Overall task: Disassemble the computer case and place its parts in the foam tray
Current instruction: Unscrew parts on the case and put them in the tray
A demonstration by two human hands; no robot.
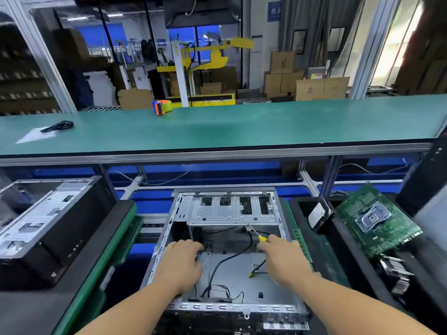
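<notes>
Inside the open computer case (225,247) at 6 o'clock, the left hand (180,258) rests with fingertips hidden; the right hand (281,256) grips a yellow-handled screwdriver (254,230). The foam tray (314,228), at 3 o'clock, is blurred.

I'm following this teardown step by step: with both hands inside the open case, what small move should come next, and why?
Probably bring the screwdriver in the right hand down onto a fastener on the drive bracket, while the left hand steadies the computer case. The motherboard already lies in the foam tray; the bracket remains.
</notes>
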